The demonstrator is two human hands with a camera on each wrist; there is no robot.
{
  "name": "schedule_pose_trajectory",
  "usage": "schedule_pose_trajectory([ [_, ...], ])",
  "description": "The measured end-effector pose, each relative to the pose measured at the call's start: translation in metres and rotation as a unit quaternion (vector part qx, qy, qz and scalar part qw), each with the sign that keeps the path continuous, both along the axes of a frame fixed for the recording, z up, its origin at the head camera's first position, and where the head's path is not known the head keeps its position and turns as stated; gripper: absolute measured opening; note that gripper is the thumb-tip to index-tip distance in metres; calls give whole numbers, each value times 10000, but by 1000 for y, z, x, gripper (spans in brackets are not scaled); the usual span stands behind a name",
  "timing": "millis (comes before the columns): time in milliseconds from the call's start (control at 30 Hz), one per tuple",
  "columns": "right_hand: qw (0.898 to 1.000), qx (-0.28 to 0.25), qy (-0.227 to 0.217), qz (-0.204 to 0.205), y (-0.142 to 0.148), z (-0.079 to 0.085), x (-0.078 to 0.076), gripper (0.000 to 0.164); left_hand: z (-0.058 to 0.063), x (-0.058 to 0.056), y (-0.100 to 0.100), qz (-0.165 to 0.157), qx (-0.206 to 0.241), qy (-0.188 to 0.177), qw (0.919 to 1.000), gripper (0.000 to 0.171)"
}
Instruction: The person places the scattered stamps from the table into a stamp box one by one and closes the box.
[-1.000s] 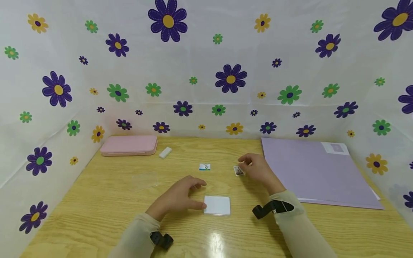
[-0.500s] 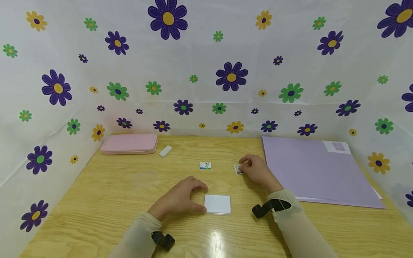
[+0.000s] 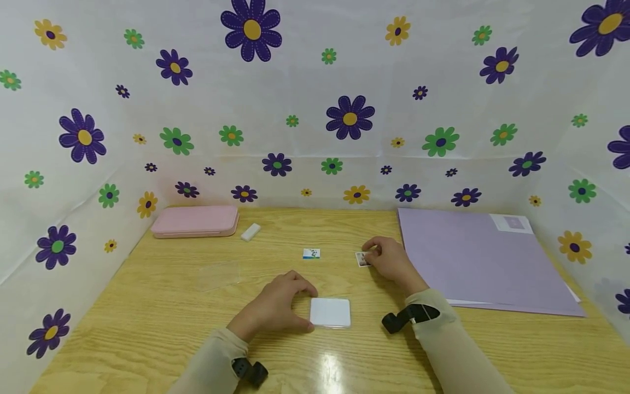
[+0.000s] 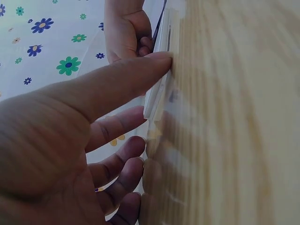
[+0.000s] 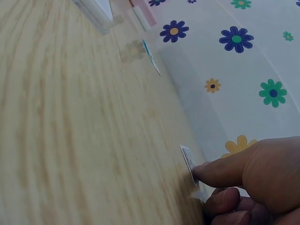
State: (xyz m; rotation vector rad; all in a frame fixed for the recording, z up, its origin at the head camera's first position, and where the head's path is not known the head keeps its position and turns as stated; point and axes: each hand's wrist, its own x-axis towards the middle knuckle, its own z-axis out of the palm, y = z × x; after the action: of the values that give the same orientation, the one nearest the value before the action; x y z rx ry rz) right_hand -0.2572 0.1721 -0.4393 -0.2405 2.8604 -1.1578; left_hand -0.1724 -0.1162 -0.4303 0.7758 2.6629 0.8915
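Observation:
A flat clear case with a white face (image 3: 330,313) lies on the wooden table in front of the person. My left hand (image 3: 275,303) holds its left end, thumb at the near corner and index finger at the far one. In the left wrist view the thumb (image 4: 136,75) overlaps the case's edge, and the other fingertips rest along the table. Further back to the right, my right hand (image 3: 389,260) pinches a small photo sticker or card (image 3: 361,259). The right wrist view shows the thumb (image 5: 220,172) on its printed face, other fingers curled below.
A small blue-and-white card (image 3: 311,254) lies between the hands, further back. Left are a transparent sheet (image 3: 219,276), a white eraser-like block (image 3: 251,232) and a pink case (image 3: 196,221). A lilac folder (image 3: 482,262) covers the right rear. Flowered cloth (image 3: 295,82) surrounds the table.
My left index finger has come in to the case's far corner, and the thumb has slid to the near corner. The right fingers have moved further over the small photo card.

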Motion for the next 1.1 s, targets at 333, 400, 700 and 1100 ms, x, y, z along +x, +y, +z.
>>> schedule_pose_trajectory([
  [333, 10000, 37, -43, 35, -1, 0, -2, 9, -1, 1, -1, 92, -70, -42, 9999, 52],
  [400, 10000, 26, -62, 45, -1, 0, -1, 7, -2, 1, -1, 92, -79, -22, 9999, 52],
  [700, 9998, -21, -201, -17, -1, 1, 0, 11, -4, 0, -1, 78, -113, -37, 9999, 53],
  [1100, 9997, -121, -188, 19, 1, 3, 2, 9, -1, 1, 0, 79, -99, -78, 9999, 53],
])
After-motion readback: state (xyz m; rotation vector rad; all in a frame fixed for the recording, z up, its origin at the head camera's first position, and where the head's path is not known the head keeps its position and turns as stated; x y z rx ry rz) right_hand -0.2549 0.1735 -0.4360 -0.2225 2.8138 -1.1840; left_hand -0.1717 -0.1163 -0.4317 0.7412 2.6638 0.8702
